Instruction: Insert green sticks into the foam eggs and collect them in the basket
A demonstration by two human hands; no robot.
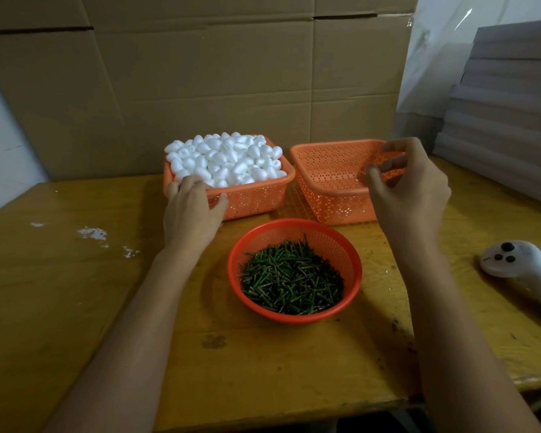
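A square orange basket point(256, 200) heaped with white foam eggs point(228, 159) stands at the back of the wooden table point(75, 292). My left hand point(191, 210) grips its near left corner, fingers over the rim among the eggs and thumb on the front wall. To its right stands an empty square orange basket point(331, 179). My right hand point(413, 189) hovers over that basket's right side, its fingers loosely curled and apart with nothing in them. In front of both, a round red basket point(241, 295) holds a pile of short green sticks point(294, 276).
A white hand controller point(519, 267) lies on the table at the right. Flattened cardboard boxes point(200, 89) form a wall behind the baskets. A stack of grey boards point(506, 120) rises at the back right. White crumbs point(94, 234) dot the table's left side.
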